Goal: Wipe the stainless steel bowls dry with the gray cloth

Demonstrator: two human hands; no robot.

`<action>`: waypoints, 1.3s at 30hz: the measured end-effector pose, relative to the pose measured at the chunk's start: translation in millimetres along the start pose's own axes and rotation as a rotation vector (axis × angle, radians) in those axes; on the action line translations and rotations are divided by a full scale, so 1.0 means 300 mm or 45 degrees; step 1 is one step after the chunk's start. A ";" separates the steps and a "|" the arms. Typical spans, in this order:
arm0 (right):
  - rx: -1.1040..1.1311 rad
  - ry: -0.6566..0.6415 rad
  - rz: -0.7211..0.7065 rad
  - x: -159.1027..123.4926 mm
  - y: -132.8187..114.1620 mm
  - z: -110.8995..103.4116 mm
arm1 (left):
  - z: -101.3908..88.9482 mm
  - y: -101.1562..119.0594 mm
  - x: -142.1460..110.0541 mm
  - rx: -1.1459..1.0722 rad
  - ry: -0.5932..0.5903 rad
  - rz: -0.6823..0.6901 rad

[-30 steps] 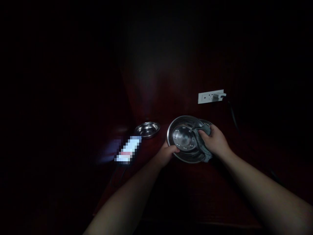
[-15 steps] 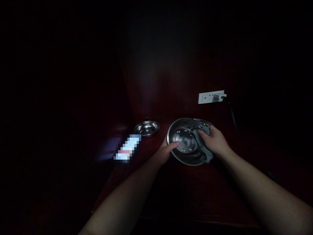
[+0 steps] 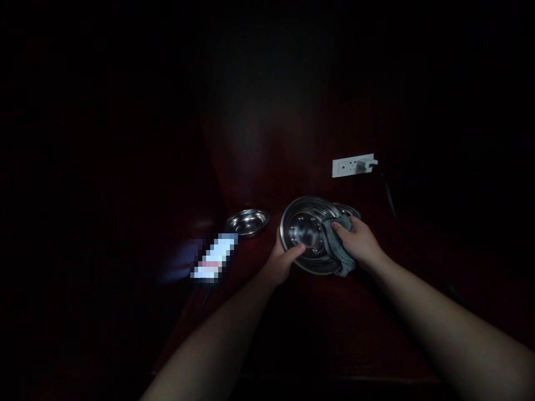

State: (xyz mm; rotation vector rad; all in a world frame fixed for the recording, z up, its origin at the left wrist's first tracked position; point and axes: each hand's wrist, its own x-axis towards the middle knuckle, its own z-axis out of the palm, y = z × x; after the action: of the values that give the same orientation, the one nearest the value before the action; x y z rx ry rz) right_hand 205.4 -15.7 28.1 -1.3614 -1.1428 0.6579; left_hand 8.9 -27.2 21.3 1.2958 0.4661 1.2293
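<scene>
Only a narrow gap parts the small bowl (image 3: 248, 224) from the large bowl (image 3: 307, 234) — the left hand (image 3: 280, 263) blocks its near end.

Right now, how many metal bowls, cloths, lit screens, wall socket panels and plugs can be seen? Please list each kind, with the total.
Metal bowls: 3 (one partly hidden)
Cloth: 1
Lit screen: 1
Wall socket panel: 1
Plug: 1
Total: 7

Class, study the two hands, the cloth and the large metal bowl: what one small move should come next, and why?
Probably slide the cloth a little along the inner wall of the large metal bowl. The right hand grips the cloth against the bowl's right side, while the left hand holds the opposite side, thumb inside, which should steady it.
</scene>
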 end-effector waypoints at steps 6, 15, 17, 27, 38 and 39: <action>-0.166 -0.005 -0.018 -0.005 0.000 -0.004 | -0.018 0.007 0.008 0.021 -0.001 -0.008; -0.263 -0.032 -0.104 -0.002 -0.007 -0.020 | -0.033 0.014 0.014 -0.017 0.018 -0.108; -0.267 -0.043 -0.126 0.001 -0.005 -0.022 | -0.041 0.013 0.014 0.011 0.022 -0.113; -0.043 0.041 -0.060 0.017 0.007 -0.013 | -0.033 0.009 -0.005 0.116 -0.138 0.166; -0.065 0.012 0.004 0.001 0.006 0.000 | -0.023 -0.009 0.005 0.011 0.083 -0.067; -0.082 0.005 0.001 0.001 0.009 -0.001 | -0.023 -0.005 0.008 0.014 0.092 -0.071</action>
State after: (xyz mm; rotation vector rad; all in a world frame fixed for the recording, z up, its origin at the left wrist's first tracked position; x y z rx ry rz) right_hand 206.4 -15.1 25.7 -1.4170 -1.1693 0.6233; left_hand 4.6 -21.6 18.7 1.2433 0.5579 1.2313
